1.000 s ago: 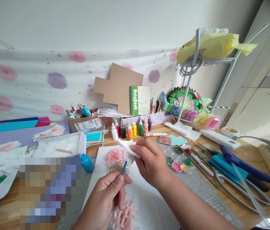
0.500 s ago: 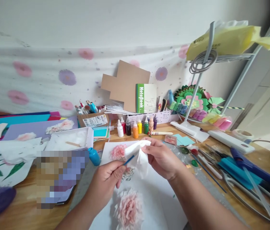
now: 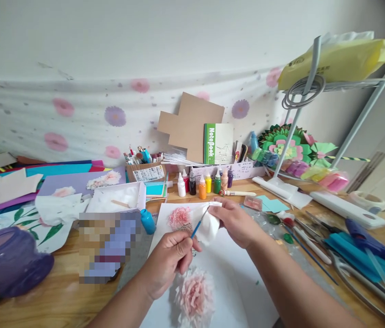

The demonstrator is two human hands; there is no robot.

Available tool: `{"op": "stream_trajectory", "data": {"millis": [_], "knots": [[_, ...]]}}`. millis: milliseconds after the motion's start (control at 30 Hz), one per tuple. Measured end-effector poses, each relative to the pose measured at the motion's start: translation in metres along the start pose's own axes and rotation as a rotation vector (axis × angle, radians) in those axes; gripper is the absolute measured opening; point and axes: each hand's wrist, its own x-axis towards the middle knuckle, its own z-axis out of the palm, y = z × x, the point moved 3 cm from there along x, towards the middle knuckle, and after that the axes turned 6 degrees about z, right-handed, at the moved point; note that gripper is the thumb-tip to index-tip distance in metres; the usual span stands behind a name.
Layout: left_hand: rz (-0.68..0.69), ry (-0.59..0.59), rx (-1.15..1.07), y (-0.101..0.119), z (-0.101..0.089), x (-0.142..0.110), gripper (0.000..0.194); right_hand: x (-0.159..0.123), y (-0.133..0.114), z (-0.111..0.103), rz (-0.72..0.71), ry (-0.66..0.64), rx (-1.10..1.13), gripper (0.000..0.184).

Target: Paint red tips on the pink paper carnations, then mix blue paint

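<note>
My left hand [image 3: 175, 255] is closed round a thin blue paintbrush [image 3: 197, 228], its tip pointing up and to the right. My right hand [image 3: 233, 221] pinches a white tissue [image 3: 209, 230], and the brush tip meets the tissue at those fingers. Below both hands lies a white sheet of paper [image 3: 235, 278]. On it are a pink ruffled flower [image 3: 195, 294] near me and a deeper pink flower [image 3: 179, 217] farther off. A dark speckled patch between the flowers is partly hidden by my left hand.
Several paint bottles [image 3: 202, 187] stand behind the paper. An open blue bottle [image 3: 148, 222] is left of it, near a white tray [image 3: 117, 198]. At right lie scissors [image 3: 359, 282] and a blue glue gun [image 3: 370, 248]. A purple container [image 3: 11, 259] stands far left.
The view has swung left, so things appear farther right. My right hand has spread and turned the tissue, which now hangs down, and the brush tip has come against it.
</note>
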Motion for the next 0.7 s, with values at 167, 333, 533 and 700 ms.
{"op": "stream_trajectory", "data": {"millis": [167,333,533,700], "knots": [[-0.035,0.008,-0.113,0.002,0.000,-0.001,0.041,0.032,-0.014,-0.068,-0.026,0.236,-0.413,0.010],[-0.057,0.038,-0.179,0.005,0.003,0.000,0.036,0.028,-0.066,-0.185,-0.302,0.753,-0.708,0.024],[-0.064,0.102,-0.141,0.003,0.006,0.001,0.039,-0.025,-0.078,-0.126,-0.796,0.689,-1.006,0.022],[-0.173,-0.084,-0.107,-0.008,0.034,-0.018,0.046,-0.081,-0.030,-0.004,-0.927,-0.183,-1.331,0.030]]}}
